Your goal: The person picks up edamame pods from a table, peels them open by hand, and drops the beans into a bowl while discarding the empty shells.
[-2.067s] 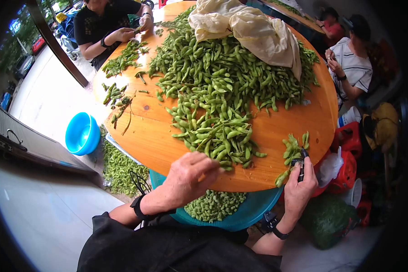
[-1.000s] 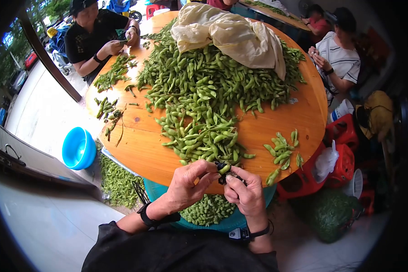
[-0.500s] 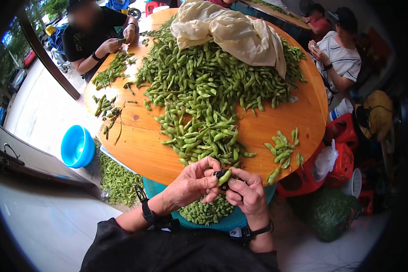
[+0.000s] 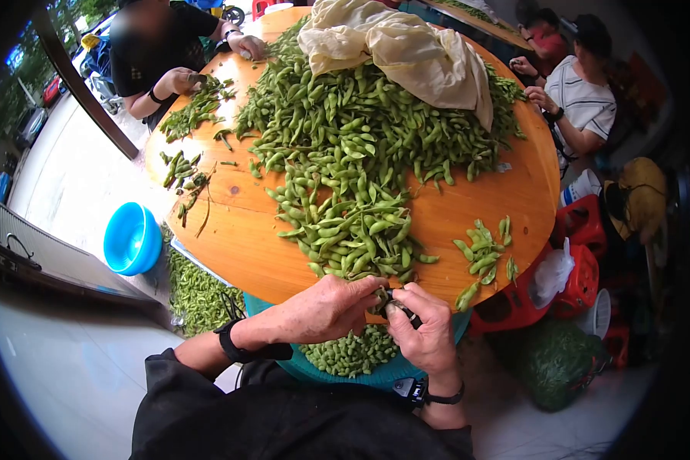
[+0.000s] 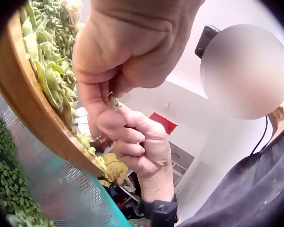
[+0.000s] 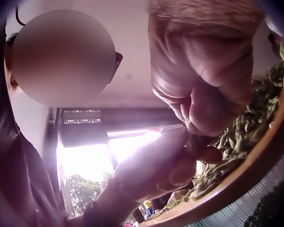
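Fingers of left hand (image 4: 326, 308) — pinching pod (image 5: 113, 100), long axis mostly hidden | right hand (image 4: 426, 330) — gripping dark tool (image 4: 413, 317) | pod between both hands, neither clearly nearer, by bench's (image 4: 241, 249) near edge

The desk (image 4: 234, 238) has a rounded top of orange-brown wood. A large heap of green pods (image 4: 360, 146) covers its middle and spills toward the near edge. A smaller cluster of pods (image 4: 481, 254) lies near the right edge, and loose greenery (image 4: 195, 113) and brown stems (image 4: 188, 201) lie along the left.
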### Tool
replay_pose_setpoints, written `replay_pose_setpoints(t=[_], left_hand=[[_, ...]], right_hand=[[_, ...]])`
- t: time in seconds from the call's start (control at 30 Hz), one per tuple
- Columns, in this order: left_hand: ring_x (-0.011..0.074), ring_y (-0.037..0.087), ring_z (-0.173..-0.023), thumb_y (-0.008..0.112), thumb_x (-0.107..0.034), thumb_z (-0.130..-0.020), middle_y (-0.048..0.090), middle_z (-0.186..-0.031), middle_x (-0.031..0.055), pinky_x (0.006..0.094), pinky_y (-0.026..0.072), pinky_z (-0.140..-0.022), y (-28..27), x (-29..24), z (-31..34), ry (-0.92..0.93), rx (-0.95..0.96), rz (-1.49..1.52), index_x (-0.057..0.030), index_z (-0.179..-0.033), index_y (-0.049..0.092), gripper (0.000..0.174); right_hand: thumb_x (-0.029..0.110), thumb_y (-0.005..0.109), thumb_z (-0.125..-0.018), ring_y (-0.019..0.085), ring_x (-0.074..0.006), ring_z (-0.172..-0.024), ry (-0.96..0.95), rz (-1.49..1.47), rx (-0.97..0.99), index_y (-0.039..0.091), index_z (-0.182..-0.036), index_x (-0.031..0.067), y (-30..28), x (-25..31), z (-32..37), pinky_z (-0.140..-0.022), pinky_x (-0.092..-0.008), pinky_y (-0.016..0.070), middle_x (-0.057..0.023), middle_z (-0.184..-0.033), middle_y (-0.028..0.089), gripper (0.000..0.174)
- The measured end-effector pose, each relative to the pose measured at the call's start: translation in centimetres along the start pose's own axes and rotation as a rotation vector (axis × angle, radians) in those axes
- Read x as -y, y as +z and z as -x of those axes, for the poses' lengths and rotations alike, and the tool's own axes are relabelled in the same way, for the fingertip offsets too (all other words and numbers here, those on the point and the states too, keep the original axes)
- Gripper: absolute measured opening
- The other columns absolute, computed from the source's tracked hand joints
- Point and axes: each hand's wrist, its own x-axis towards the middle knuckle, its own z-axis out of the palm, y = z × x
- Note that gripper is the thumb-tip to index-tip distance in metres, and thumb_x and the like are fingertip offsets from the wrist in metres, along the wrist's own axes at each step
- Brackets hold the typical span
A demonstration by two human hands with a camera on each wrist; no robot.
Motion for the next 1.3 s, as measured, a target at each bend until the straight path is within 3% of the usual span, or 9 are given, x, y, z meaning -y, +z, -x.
replay_pose_setpoints(t=[0.23, 0.5, 0.63, 0.8, 0.93, 1.07, 1.1, 1.2, 1.3], left_hand=[[0.0069, 0.050, -0.059, 0.038, -0.023, -0.106, 0.053, -0.066, 0.0020, 0.0242, 0.0431, -0.054, 2.2, 0.6, -0.8, -0.221, -0.163, 0.675, 0.0024, -0.127, 0.052, 0.036], [0.0038, 0.034, -0.065, 0.036, -0.022, -0.107, 0.041, -0.073, -0.0065, 0.0201, 0.0335, -0.058, 4.9, 0.6, -0.9, -0.197, -0.380, 0.481, -0.0050, -0.133, 0.050, 0.034], [0.0048, 0.035, -0.066, 0.035, -0.018, -0.107, 0.040, -0.073, -0.0064, 0.0213, 0.0348, -0.059, 4.5, 1.0, -0.3, -0.117, -0.350, 0.324, -0.0041, -0.134, 0.049, 0.033], [0.0066, 0.048, -0.073, 0.037, -0.008, -0.104, 0.054, -0.086, 0.0011, 0.0244, 0.0426, -0.063, 4.8, 1.2, -0.4, -0.246, -0.319, 0.862, 0.0000, -0.127, 0.051, 0.028], [0.0077, 0.053, -0.079, 0.039, -0.007, -0.102, 0.058, -0.095, 0.0027, 0.0241, 0.0456, -0.065, 5.5, 2.2, -0.2, 0.024, -0.387, 0.478, -0.0009, -0.113, 0.054, 0.020], [0.0099, 0.055, -0.079, 0.043, -0.010, -0.100, 0.058, -0.093, 0.0013, 0.0250, 0.0467, -0.064, 5.8, 2.0, -0.5, -0.247, -0.393, 0.960, -0.0049, -0.104, 0.055, 0.014], [0.0097, 0.054, -0.076, 0.044, -0.011, -0.100, 0.058, -0.091, 0.0014, 0.0251, 0.0466, -0.063, 5.9, 2.0, -0.7, -0.283, -0.383, 1.329, -0.0057, -0.104, 0.056, 0.014], [0.0080, 0.052, -0.070, 0.043, -0.010, -0.101, 0.057, -0.085, -0.0001, 0.0234, 0.0466, -0.064, 5.5, 1.2, -0.6, -0.330, -0.389, 1.233, -0.0054, -0.105, 0.056, 0.015], [0.0038, 0.046, -0.062, 0.040, -0.013, -0.102, 0.050, -0.072, -0.0044, 0.0198, 0.0410, -0.056, 5.2, 1.7, -0.6, -0.273, -0.287, 1.172, -0.0065, -0.100, 0.054, 0.015]], right_hand=[[-0.004, 0.059, -0.081, 0.059, -0.0382, -0.072, -0.233, 0.431, -0.355, 0.061, -0.099, -0.0065, 3.4, 1.0, 0.2, -0.061, -0.0414, 0.0475, -0.0184, -0.084, 0.053, 0.018], [-0.007, 0.059, -0.082, 0.058, -0.0362, -0.068, -0.282, 0.510, -0.390, 0.059, -0.104, -0.0069, 4.4, 0.2, 0.3, -0.056, -0.0409, 0.0473, -0.0187, -0.085, 0.051, 0.021], [-0.007, 0.058, -0.084, 0.057, -0.0343, -0.065, -0.295, 0.489, -0.368, 0.059, -0.103, -0.0078, 4.3, -0.3, 0.5, -0.053, -0.0390, 0.0477, -0.0193, -0.085, 0.049, 0.020], [-0.005, 0.060, -0.082, 0.059, -0.0365, -0.069, -0.297, 0.553, -0.436, 0.061, -0.102, -0.0059, 5.0, -0.4, 0.7, -0.056, -0.0407, 0.0486, -0.0190, -0.088, 0.053, 0.019], [-0.006, 0.059, -0.083, 0.060, -0.0360, -0.069, -0.423, 0.653, -0.502, 0.061, -0.101, -0.0066, 5.0, -0.8, 0.5, -0.057, -0.0407, 0.0501, -0.0198, -0.089, 0.055, 0.019], [-0.006, 0.059, -0.082, 0.060, -0.0355, -0.069, -0.434, 0.628, -0.505, 0.061, -0.100, -0.0069, 4.5, -0.8, 0.5, -0.056, -0.0387, 0.0498, -0.0191, -0.086, 0.055, 0.018], [-0.004, 0.059, -0.083, 0.060, -0.0336, -0.067, -0.384, 0.523, -0.448, 0.061, -0.099, -0.0060, 4.0, -0.5, 0.4, -0.055, -0.0379, 0.0496, -0.0170, -0.085, 0.055, 0.016], [-0.001, 0.059, -0.086, 0.060, -0.0262, -0.063, -0.365, 0.356, -0.368, 0.062, -0.098, -0.0048, 3.1, -0.9, 0.5, -0.052, -0.0330, 0.0471, -0.0116, -0.082, 0.056, 0.013], [0.001, 0.058, -0.090, 0.054, -0.0098, -0.058, 0.008, -0.180, -0.181, 0.061, -0.103, -0.0063, 1.9, -1.3, 0.6, -0.050, -0.0261, 0.0424, -0.0053, -0.073, 0.053, 0.015]])
